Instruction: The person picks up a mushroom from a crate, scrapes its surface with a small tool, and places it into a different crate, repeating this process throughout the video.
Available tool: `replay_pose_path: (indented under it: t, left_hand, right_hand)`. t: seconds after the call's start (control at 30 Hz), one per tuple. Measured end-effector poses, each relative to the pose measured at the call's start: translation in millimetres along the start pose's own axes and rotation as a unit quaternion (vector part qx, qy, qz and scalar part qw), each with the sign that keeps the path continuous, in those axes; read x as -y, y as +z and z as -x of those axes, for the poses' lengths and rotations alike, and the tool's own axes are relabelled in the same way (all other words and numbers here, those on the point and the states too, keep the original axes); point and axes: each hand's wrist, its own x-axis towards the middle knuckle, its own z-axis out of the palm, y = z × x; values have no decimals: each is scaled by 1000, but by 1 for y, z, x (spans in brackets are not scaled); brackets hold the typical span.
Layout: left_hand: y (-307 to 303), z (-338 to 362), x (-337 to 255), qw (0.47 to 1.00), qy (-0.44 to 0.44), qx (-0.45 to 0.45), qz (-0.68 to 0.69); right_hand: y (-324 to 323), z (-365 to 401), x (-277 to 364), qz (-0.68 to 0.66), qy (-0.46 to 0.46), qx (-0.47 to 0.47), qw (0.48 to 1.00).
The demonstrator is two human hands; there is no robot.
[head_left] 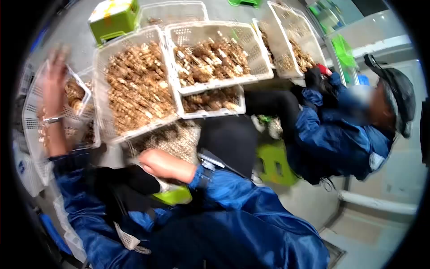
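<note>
My left hand (55, 85) is raised over a white perforated basket (32, 119) at the left, its fingers stretched out and blurred by motion. A few brown, knobbly pieces (74, 92) lie in that basket. Nearer my lap, my right hand (154, 163) is closed, with its fingers turned away; anything in it is hidden. Beyond it rests a pale, speckled sack or mat (177, 139). Just past my hands stands a large white basket (102, 89) filled with brown and cream pieces (139, 85).
More white baskets (219, 84) of similar pieces stand at the centre and upper right. A green box (114, 20) is at the upper left. A person in a blue jacket and dark cap (345, 139) sits at the right, beside a green stool (275, 166).
</note>
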Motion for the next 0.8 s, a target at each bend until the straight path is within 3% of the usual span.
replay_pose_path:
  t: [0.1, 0.13, 0.33, 0.8]
  left_hand:
    - [-44, 70, -71, 998, 50, -22, -30]
    - [-52, 100, -82, 998, 49, -15, -43]
    - [-42, 216, -112, 993, -1, 93, -75]
    - [-18, 241, -120, 984, -38, 159, -70]
  right_hand:
    - [9, 2, -6, 27, 5, -30, 999]
    - [4, 3, -2, 49, 39, 20, 998]
    - [7, 2, -3, 61, 31, 17, 998]
    - [-4, 1, 1, 44, 39, 28, 998]
